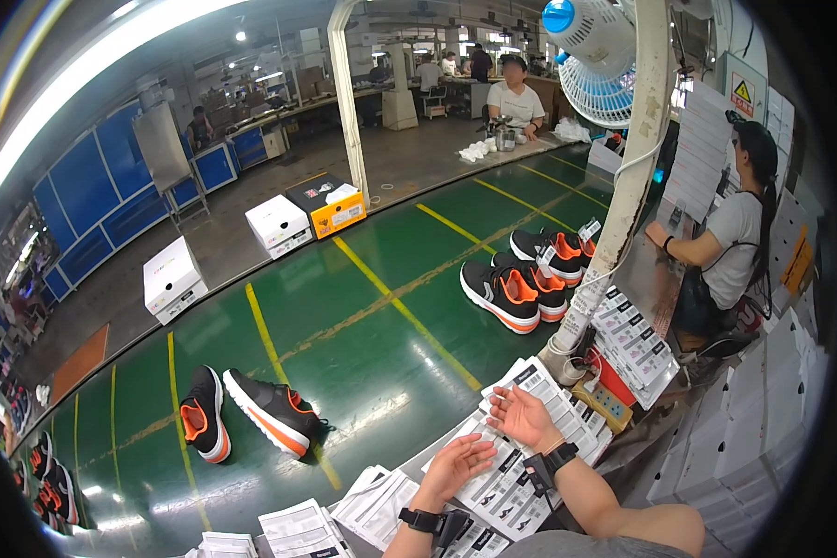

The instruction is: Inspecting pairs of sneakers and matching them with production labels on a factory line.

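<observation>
My left hand (456, 467) is above the near edge of a green conveyor belt (381, 381), palm turned inward. My right hand (525, 417) is just beyond it to the right, palm up with fingers loosely curled. Both hands are open and hold nothing that I can see. Beneath them lie printed label sheets (511, 493) with small shoe pictures. A pair of black sneakers with orange lining and white-orange soles lies to the left, one sneaker (205, 416) beside the other sneaker (272, 409). More such sneakers (507, 293) stand farther right on the belt.
White shoe boxes (174, 279) and an orange-black box (335, 209) line the belt's far edge. A pale post (614, 214), a power strip (604, 405) and a fan (597, 88) are at right. One person (730, 223) works at right, another (515, 100) across the belt.
</observation>
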Demonstrator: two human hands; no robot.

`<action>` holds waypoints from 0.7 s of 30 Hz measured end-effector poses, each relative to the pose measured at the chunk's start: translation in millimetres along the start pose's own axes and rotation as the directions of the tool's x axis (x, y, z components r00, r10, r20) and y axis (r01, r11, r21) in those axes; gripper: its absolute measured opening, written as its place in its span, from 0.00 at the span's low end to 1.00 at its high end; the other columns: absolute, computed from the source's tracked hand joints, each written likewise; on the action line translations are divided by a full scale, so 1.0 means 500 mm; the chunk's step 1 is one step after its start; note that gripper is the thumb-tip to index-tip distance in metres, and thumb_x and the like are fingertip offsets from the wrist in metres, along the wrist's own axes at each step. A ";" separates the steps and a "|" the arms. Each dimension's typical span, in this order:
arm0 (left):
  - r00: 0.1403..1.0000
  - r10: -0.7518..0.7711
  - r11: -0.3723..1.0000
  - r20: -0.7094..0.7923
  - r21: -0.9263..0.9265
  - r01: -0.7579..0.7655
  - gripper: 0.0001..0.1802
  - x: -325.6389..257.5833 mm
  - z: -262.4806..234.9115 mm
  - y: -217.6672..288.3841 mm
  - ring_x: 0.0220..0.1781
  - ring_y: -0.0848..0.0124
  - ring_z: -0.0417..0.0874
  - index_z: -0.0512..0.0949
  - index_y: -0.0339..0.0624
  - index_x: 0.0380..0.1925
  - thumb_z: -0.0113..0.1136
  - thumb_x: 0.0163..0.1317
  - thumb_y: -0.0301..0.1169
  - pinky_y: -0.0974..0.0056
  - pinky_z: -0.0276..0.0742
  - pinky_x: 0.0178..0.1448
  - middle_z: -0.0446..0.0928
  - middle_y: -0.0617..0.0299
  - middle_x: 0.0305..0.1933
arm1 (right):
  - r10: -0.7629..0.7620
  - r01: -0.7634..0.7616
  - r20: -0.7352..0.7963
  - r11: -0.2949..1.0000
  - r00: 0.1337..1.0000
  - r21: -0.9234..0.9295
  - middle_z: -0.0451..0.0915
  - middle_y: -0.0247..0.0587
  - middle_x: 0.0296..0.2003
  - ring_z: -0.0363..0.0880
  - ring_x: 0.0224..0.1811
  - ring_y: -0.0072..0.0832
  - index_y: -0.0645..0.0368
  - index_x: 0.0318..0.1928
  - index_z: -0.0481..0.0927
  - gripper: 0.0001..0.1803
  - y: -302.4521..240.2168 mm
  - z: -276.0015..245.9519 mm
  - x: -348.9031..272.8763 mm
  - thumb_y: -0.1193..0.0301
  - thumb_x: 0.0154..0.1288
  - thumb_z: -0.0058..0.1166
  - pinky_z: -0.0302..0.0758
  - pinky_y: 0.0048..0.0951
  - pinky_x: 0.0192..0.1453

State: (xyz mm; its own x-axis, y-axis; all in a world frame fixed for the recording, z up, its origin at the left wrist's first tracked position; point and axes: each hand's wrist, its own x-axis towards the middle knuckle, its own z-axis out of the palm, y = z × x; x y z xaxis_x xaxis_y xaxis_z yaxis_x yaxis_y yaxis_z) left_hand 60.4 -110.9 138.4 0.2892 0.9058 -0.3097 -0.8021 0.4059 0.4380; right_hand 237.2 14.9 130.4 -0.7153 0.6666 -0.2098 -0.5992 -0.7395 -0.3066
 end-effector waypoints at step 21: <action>1.000 0.012 1.000 0.015 0.001 -0.012 0.17 -0.003 -0.005 -0.001 0.56 0.55 0.76 0.66 0.33 0.54 0.44 0.68 0.29 0.56 0.73 0.59 0.73 0.45 0.52 | 0.009 -0.011 0.045 0.999 0.999 0.036 0.76 0.48 0.47 0.75 0.48 0.38 0.63 0.54 0.68 0.21 0.003 -0.001 0.002 0.59 0.71 0.39 0.68 0.47 0.59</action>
State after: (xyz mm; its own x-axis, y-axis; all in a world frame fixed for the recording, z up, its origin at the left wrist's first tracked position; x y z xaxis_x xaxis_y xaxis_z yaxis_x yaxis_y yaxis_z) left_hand 59.0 -112.6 136.5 0.2874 0.9121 -0.2923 -0.8049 0.3954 0.4425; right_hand 236.0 14.5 129.4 -0.7362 0.6548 -0.1709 -0.6039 -0.7496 -0.2709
